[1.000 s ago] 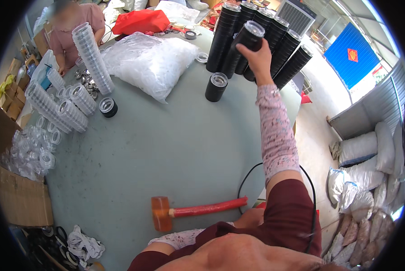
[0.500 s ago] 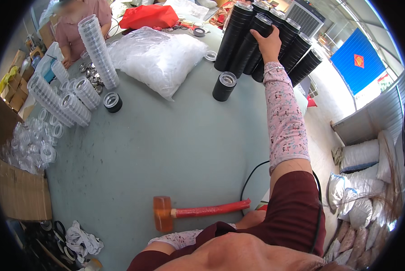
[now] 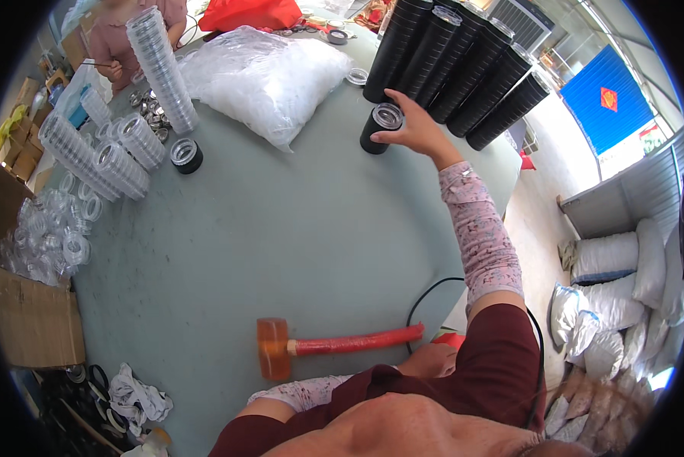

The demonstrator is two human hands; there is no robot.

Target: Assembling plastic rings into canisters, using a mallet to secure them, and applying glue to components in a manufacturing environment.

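The right hand (image 3: pixel 416 129) is stretched far across the grey-green tabletop (image 3: pixel 281 251), and its grip is closed around a short black canister (image 3: pixel 381 128) with a clear lid. The canister stands upright on the tabletop, its long axis vertical and the lid pointing up; the fingers wrap its right side and upper rim. Just behind it lies a row of long black tube stacks (image 3: pixel 456 65). They are tilted, with their long axes running from the tabletop up and away to the far right, and the canister stands close to their lower ends.

The left hand (image 3: pixel 426 359) rests at the near edge of the tabletop, close to the end of the red handle of a mallet (image 3: pixel 334 346) with an orange head. I cannot tell if this hand is closed or loose.

A second small black canister (image 3: pixel 185 155) stands well apart to the left, near stacks of clear lids (image 3: pixel 163 68) and a bag of clear parts (image 3: pixel 269 76).
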